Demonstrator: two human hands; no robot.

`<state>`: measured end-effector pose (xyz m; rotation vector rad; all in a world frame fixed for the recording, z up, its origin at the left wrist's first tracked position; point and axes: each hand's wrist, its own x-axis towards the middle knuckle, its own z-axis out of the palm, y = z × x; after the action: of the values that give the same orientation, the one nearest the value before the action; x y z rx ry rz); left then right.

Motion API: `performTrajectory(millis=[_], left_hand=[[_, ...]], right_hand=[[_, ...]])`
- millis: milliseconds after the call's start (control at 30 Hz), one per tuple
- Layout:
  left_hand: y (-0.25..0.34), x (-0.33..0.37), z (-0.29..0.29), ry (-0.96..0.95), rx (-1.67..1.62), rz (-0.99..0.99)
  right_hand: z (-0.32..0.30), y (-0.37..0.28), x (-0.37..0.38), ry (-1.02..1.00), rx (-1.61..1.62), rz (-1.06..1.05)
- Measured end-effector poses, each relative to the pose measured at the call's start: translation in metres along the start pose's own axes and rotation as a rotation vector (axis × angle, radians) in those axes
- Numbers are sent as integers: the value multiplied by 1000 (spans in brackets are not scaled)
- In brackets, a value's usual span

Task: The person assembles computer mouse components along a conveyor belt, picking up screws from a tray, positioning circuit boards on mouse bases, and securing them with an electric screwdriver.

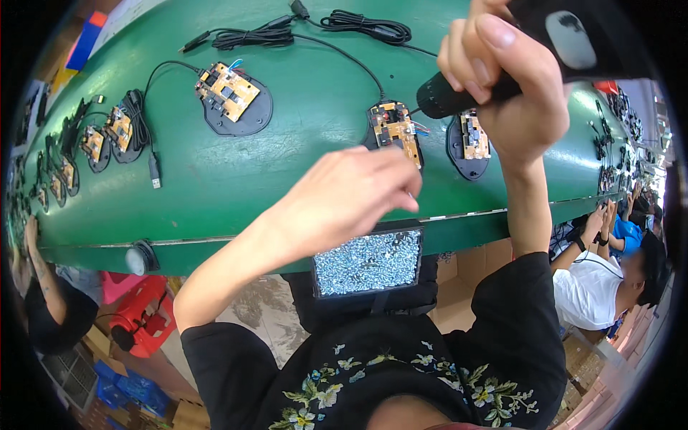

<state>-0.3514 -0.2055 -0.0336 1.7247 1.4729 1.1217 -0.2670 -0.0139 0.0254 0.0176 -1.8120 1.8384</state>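
Note:
My right hand [527, 93] is wrapped round a black cordless screwdriver [438, 97]. Its thin bit reaches to the top of an opened computer mouse [393, 127], a black base with a tan circuit board and a cable. Low over the mouse's near end is my left hand [351, 188], fingers curled in; whatever they pinch, if anything, is hidden. Below that hand, at the table edge, sits a black tray [314, 278] full of small silvery screws [367, 264]. A second opened mouse [469, 147] lies just right, partly behind my right wrist.
On the green table [308, 100], another opened mouse [233, 100] lies left of centre, with more mice [123, 132] and cables farther left. Bundled black cables [365, 26] lie at the back. Co-workers sit on both sides, one in a white shirt [588, 290]. A red stool [147, 319] stands lower left.

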Motion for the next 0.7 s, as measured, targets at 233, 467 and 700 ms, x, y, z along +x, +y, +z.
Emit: performTrajectory(millis=[233,467,700], left_hand=[[-7,14,-2,211,213,-14],[2,13,2,288,193,32],[3,7,-8,320,99,10]], right_hand=[[-24,-69,-7,-73,171,-134],[-25,-107,-25,-243,65,-110],[-2,-85,-21,-230,132,-146]])
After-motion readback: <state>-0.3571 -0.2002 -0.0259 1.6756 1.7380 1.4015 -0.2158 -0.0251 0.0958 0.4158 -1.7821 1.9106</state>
